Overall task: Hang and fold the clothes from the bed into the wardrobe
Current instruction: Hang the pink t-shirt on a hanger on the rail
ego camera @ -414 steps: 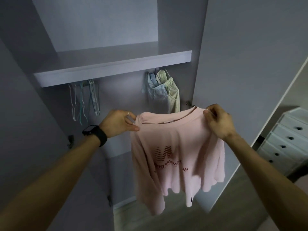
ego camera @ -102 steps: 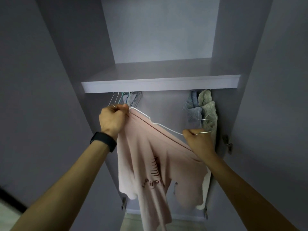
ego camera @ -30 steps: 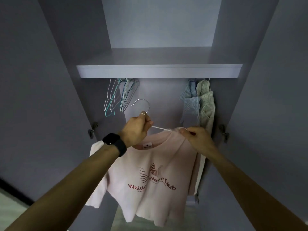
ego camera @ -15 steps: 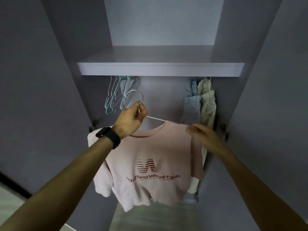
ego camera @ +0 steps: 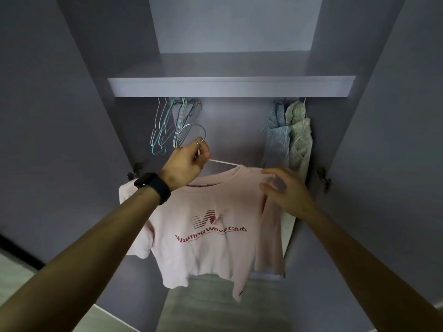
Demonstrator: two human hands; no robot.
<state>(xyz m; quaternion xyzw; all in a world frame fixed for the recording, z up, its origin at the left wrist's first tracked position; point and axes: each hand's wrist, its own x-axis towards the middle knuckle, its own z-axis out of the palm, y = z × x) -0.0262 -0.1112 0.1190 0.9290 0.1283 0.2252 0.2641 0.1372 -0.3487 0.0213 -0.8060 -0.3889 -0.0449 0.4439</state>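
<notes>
Hanger arms were largely hidden inside the pink printed T-shirt below the shelf. Left hand gripped the hanger's neck; right hand, fingers spread, touched the T-shirt's shoulder.

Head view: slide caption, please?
Left hand grips hanger bearing pink T-shirt at the wardrobe; right hand open at its shoulder.

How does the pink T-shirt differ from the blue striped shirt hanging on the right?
The pink T-shirt is plain with red lettering; the blue striped shirt is striped. The pink T-shirt's hanger is gripped by the left hand; the blue striped shirt hangs under the shelf. Both dangle freely.
</notes>
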